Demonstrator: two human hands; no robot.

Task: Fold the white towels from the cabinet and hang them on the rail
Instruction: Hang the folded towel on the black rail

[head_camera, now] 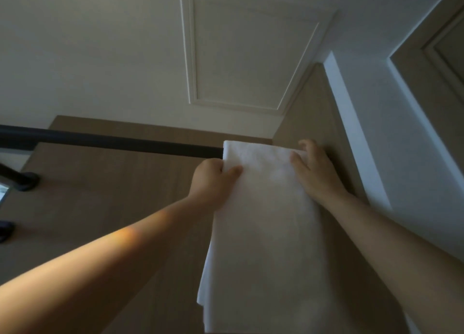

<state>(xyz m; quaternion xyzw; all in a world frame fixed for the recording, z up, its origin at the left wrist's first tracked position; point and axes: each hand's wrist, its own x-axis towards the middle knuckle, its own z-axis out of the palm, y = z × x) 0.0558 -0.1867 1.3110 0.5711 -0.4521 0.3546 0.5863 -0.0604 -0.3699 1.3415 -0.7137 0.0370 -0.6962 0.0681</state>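
A folded white towel (263, 220) hangs over the right end of a dark rail (113, 141) that runs across the wooden wall above me. My left hand (213, 180) grips the towel's left edge just below the rail, thumb on the front. My right hand (313, 173) holds the right edge near the top, thumb on the front and fingers reaching behind it. The towel's long front panel drops down between my forearms to the bottom of the view.
A wooden side panel (313, 112) stands close to the towel's right edge. A dark rail bracket (25, 180) is fixed to the wall at the left, with another dark fitting (6, 229) lower down. A white ceiling with a framed panel (246, 57) is overhead.
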